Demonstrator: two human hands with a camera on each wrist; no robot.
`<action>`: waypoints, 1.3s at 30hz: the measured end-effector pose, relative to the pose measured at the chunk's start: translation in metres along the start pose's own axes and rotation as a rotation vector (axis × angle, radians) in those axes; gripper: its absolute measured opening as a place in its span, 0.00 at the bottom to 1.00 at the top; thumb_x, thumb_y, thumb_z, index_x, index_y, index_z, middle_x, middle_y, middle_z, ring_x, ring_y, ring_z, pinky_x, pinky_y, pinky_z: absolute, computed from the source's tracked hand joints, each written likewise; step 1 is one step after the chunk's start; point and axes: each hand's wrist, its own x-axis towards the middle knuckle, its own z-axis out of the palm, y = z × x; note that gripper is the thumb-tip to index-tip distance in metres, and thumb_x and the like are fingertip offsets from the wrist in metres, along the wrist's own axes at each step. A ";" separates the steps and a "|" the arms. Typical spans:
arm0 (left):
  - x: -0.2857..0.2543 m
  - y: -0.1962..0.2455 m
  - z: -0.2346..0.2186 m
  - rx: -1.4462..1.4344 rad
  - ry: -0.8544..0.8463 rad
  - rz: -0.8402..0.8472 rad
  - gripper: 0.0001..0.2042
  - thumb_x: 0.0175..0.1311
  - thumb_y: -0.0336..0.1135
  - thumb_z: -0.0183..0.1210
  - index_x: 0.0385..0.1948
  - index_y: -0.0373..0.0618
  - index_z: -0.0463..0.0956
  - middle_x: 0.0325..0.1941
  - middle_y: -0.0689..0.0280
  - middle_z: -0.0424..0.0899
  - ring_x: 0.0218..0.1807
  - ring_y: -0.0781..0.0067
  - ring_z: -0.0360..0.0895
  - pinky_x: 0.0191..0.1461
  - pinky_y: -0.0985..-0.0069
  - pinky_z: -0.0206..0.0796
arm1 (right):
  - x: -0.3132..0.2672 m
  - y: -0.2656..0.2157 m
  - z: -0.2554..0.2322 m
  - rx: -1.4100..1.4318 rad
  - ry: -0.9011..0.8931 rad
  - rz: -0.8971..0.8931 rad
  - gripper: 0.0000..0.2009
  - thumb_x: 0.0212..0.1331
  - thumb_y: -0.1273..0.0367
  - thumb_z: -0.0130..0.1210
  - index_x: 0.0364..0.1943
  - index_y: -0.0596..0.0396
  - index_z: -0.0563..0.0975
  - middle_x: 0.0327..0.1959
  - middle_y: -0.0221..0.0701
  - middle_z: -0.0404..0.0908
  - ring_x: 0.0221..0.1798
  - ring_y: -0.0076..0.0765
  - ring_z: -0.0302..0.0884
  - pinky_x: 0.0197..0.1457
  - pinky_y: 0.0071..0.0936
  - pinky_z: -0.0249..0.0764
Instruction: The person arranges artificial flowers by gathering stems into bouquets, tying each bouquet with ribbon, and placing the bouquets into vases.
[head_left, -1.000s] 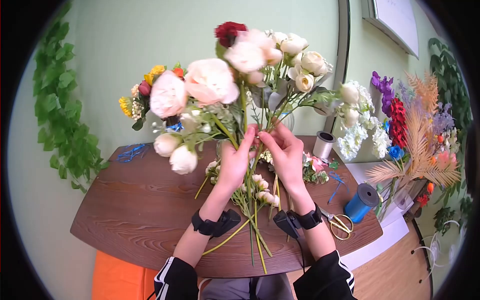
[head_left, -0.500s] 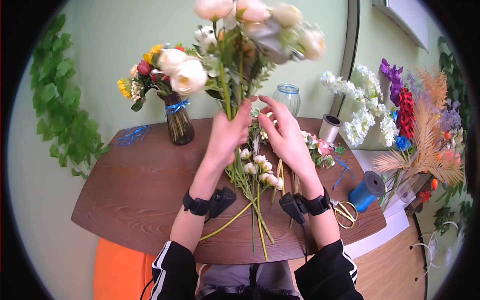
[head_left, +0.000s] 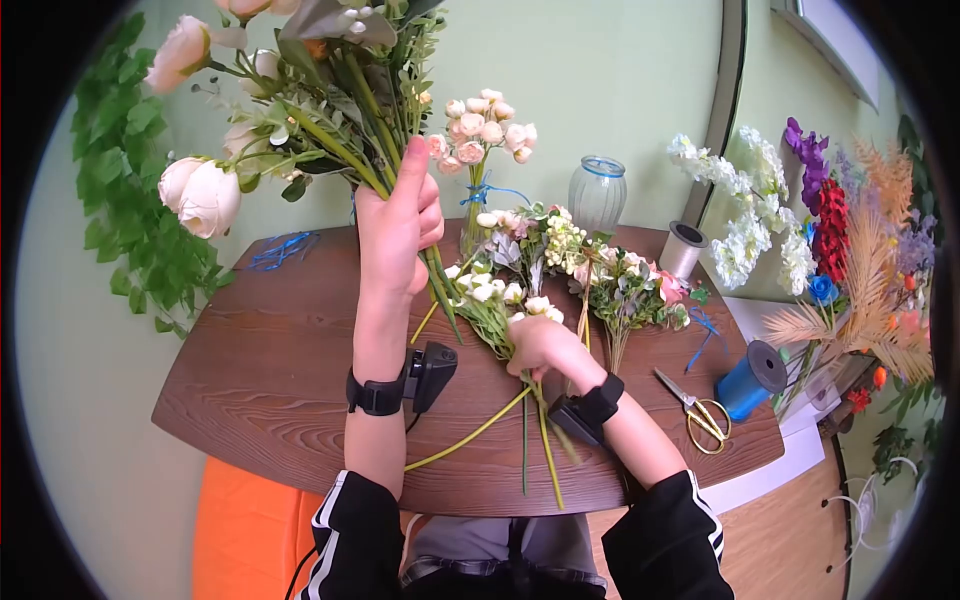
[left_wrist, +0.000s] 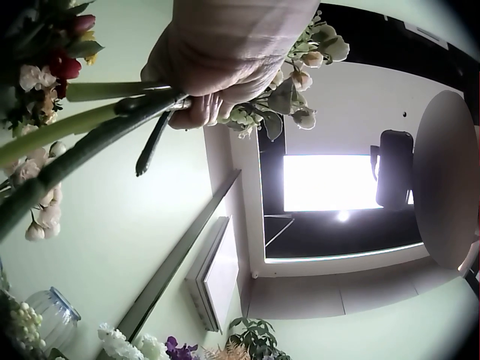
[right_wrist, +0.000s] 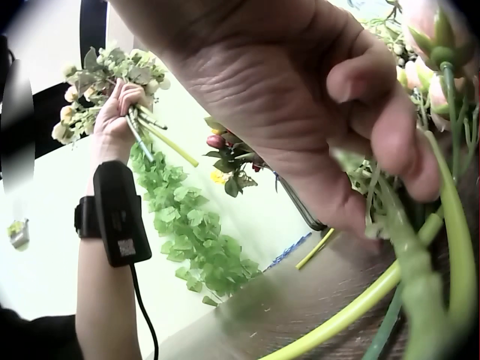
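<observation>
My left hand (head_left: 395, 235) is raised over the left side of the table, gripping a bouquet (head_left: 330, 110) of pale roses and greenery by its stems. In the left wrist view, several cut stems (left_wrist: 82, 146) stick out below the fist. Low over the tabletop, my right hand (head_left: 548, 345) reaches into a bunch of small white flowers (head_left: 490, 290) lying there. Its thumb and fingers pinch a green stem (right_wrist: 412, 259), seen close up in the right wrist view. Beside that stem, a yellow-green stem (head_left: 465, 440) lies across the wood.
Behind stand a vase of pink flowers (head_left: 475, 220) and a glass jar (head_left: 597, 195). To the right are gold-handled scissors (head_left: 705, 425), a blue ribbon spool (head_left: 745, 385) and a white spool (head_left: 683, 248). Blue ribbon scraps (head_left: 282, 250) lie far left.
The left hand has carried the bouquet up and left. My right hand has left the bouquet and come down to the flowers on the table, where it now pinches a stem.
</observation>
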 end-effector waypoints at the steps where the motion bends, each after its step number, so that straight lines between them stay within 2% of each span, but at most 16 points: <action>1: 0.001 -0.001 0.000 0.006 0.002 -0.017 0.10 0.57 0.41 0.50 0.21 0.50 0.63 0.10 0.80 0.53 0.09 0.93 0.45 0.10 0.90 0.33 | -0.003 0.003 -0.004 0.088 0.037 -0.038 0.12 0.40 0.68 0.55 0.22 0.67 0.74 0.20 0.38 0.77 0.21 0.28 0.77 0.26 0.21 0.73; 6: -0.002 0.000 0.003 0.048 0.000 -0.060 0.07 0.58 0.37 0.50 0.23 0.50 0.64 0.10 0.81 0.52 0.08 0.94 0.44 0.09 0.90 0.33 | -0.020 0.029 -0.034 0.431 0.172 -0.197 0.11 0.43 0.70 0.53 0.21 0.70 0.73 0.17 0.35 0.75 0.19 0.24 0.74 0.22 0.17 0.72; 10: -0.003 -0.003 0.006 0.005 0.021 -0.065 0.06 0.57 0.35 0.51 0.32 0.45 0.67 0.10 0.81 0.52 0.08 0.94 0.45 0.09 0.91 0.33 | -0.057 0.035 -0.061 0.700 0.393 -0.315 0.08 0.48 0.71 0.50 0.25 0.65 0.73 0.19 0.30 0.75 0.20 0.18 0.71 0.23 0.12 0.70; 16: -0.008 -0.018 0.020 -0.029 -0.064 -0.111 0.10 0.60 0.39 0.46 0.31 0.41 0.68 0.09 0.79 0.54 0.07 0.92 0.49 0.09 0.89 0.39 | -0.098 0.033 -0.076 0.915 0.782 -0.588 0.09 0.54 0.67 0.47 0.34 0.59 0.70 0.21 0.25 0.72 0.19 0.13 0.64 0.20 0.10 0.62; 17: -0.007 -0.022 0.018 -0.004 -0.132 -0.111 0.12 0.60 0.40 0.45 0.33 0.38 0.68 0.11 0.74 0.62 0.11 0.87 0.60 0.12 0.88 0.54 | -0.100 0.031 -0.076 0.929 0.819 -0.634 0.09 0.55 0.67 0.46 0.35 0.59 0.70 0.22 0.25 0.72 0.20 0.13 0.64 0.21 0.10 0.62; 20: -0.011 -0.035 0.033 0.030 -0.090 -0.112 0.14 0.60 0.40 0.45 0.35 0.35 0.67 0.18 0.66 0.71 0.20 0.79 0.71 0.24 0.83 0.68 | -0.102 0.022 -0.073 0.922 0.866 -0.730 0.10 0.57 0.68 0.43 0.38 0.60 0.68 0.25 0.26 0.71 0.22 0.15 0.65 0.23 0.12 0.64; 21: -0.012 -0.037 0.033 0.014 -0.153 -0.151 0.14 0.59 0.39 0.45 0.37 0.34 0.67 0.26 0.60 0.74 0.29 0.74 0.74 0.35 0.78 0.71 | -0.101 0.017 -0.070 0.931 0.865 -0.755 0.09 0.57 0.68 0.43 0.37 0.60 0.68 0.24 0.26 0.72 0.23 0.16 0.66 0.24 0.12 0.64; 24: -0.020 -0.047 0.041 -0.038 -0.213 -0.185 0.14 0.60 0.38 0.45 0.37 0.34 0.67 0.27 0.62 0.75 0.29 0.77 0.73 0.33 0.80 0.69 | -0.094 0.004 -0.062 0.865 0.897 -0.755 0.08 0.56 0.69 0.44 0.32 0.61 0.69 0.25 0.31 0.73 0.24 0.17 0.68 0.24 0.15 0.64; 25: -0.019 -0.048 0.041 -0.033 -0.315 -0.195 0.13 0.60 0.37 0.45 0.38 0.35 0.68 0.29 0.65 0.74 0.27 0.80 0.72 0.27 0.82 0.67 | -0.094 0.002 -0.061 0.846 0.916 -0.668 0.09 0.54 0.68 0.45 0.30 0.62 0.69 0.25 0.32 0.73 0.25 0.20 0.68 0.26 0.18 0.65; 26: -0.021 -0.050 0.043 -0.051 -0.287 -0.197 0.13 0.60 0.37 0.45 0.38 0.36 0.68 0.28 0.66 0.74 0.26 0.82 0.71 0.25 0.83 0.65 | -0.094 0.001 -0.061 0.827 0.933 -0.581 0.09 0.53 0.68 0.47 0.29 0.62 0.69 0.25 0.34 0.72 0.25 0.23 0.69 0.27 0.21 0.65; 32: -0.028 -0.055 0.050 -0.014 -0.255 -0.188 0.12 0.61 0.39 0.44 0.29 0.39 0.69 0.20 0.71 0.71 0.17 0.87 0.62 0.18 0.88 0.55 | -0.085 0.002 -0.058 0.332 1.446 -0.490 0.14 0.48 0.63 0.51 0.27 0.63 0.69 0.27 0.40 0.68 0.32 0.38 0.69 0.36 0.30 0.64; 33: -0.024 -0.061 0.046 0.058 -0.300 -0.104 0.13 0.61 0.41 0.44 0.25 0.41 0.67 0.17 0.72 0.68 0.15 0.88 0.59 0.17 0.89 0.51 | -0.085 0.000 -0.058 0.332 1.502 -0.480 0.15 0.48 0.61 0.52 0.27 0.63 0.69 0.26 0.41 0.68 0.30 0.39 0.69 0.35 0.30 0.64; 35: -0.020 -0.054 0.040 0.063 -0.320 -0.146 0.14 0.61 0.44 0.42 0.26 0.43 0.65 0.16 0.73 0.65 0.15 0.89 0.56 0.17 0.89 0.47 | -0.087 -0.005 -0.060 0.328 1.610 -0.457 0.17 0.47 0.59 0.53 0.26 0.63 0.70 0.24 0.42 0.69 0.28 0.40 0.69 0.33 0.30 0.65; 37: -0.021 -0.041 0.039 0.032 -0.316 -0.147 0.15 0.60 0.47 0.43 0.24 0.44 0.63 0.15 0.75 0.61 0.15 0.89 0.52 0.17 0.90 0.43 | -0.085 0.004 -0.062 0.420 1.296 -0.364 0.19 0.47 0.56 0.52 0.24 0.63 0.71 0.20 0.42 0.70 0.25 0.41 0.70 0.31 0.31 0.65; 38: -0.018 -0.041 0.035 -0.006 -0.302 -0.137 0.18 0.58 0.50 0.45 0.29 0.41 0.66 0.14 0.76 0.59 0.15 0.89 0.52 0.17 0.90 0.42 | -0.084 0.010 -0.063 0.463 1.138 -0.319 0.20 0.47 0.55 0.51 0.23 0.63 0.71 0.18 0.42 0.70 0.24 0.42 0.70 0.30 0.32 0.65; 39: -0.017 -0.038 0.032 0.019 -0.304 -0.082 0.19 0.56 0.50 0.47 0.33 0.39 0.66 0.14 0.76 0.58 0.15 0.89 0.51 0.17 0.90 0.42 | -0.079 0.015 -0.061 0.294 1.004 -0.268 0.24 0.49 0.51 0.48 0.19 0.63 0.72 0.12 0.42 0.70 0.20 0.45 0.71 0.27 0.34 0.66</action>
